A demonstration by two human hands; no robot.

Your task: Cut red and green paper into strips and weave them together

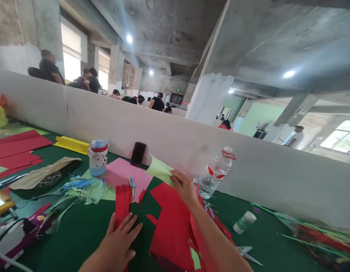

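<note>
My left hand lies with fingers spread over a bundle of red paper strips on the green tabletop. Farther out, my right hand pinches the edge of a light green sheet of paper, one corner of which is lifted off the table. Below that hand spread several red paper sheets, with a small light green scrap on them. A pink sheet lies beyond the red strips, and a small bunch of thin blue strands rests on it.
A blue-and-white cup, a phone and a large water bottle stand along the white partition. Scissors and a glue stick lie at the right. Glue guns, tassels and red paper crowd the left.
</note>
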